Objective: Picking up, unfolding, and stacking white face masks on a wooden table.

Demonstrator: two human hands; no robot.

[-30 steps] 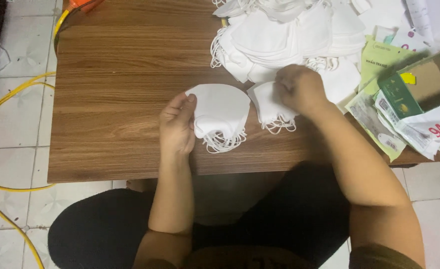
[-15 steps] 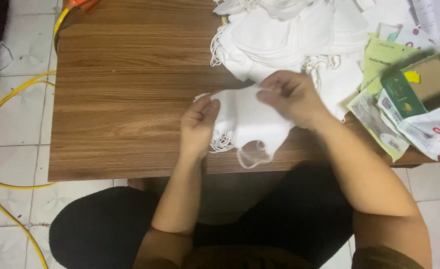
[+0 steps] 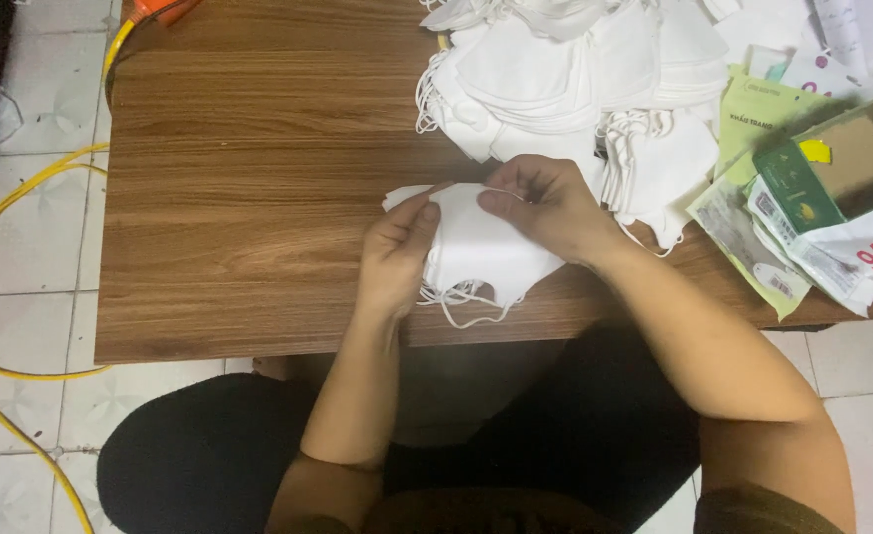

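Note:
A small stack of white face masks (image 3: 481,247) lies near the front edge of the wooden table (image 3: 259,198), ear loops dangling toward me. My left hand (image 3: 397,252) pinches the stack's left end between thumb and fingers. My right hand (image 3: 545,203) grips its upper right edge, fingers curled over the top mask. Both hands hold the same stack, just in front of a big heap of white masks (image 3: 575,69).
Green and white packets and a green cardboard box (image 3: 822,178) crowd the table's right end. A yellow cable (image 3: 1,257) runs over the tiled floor on the left. An orange object (image 3: 155,10) sits at the table's far left corner.
My right hand brought a mask from the right onto the one under my left hand. Both hands then closed on the joined stack and shifted it slightly right.

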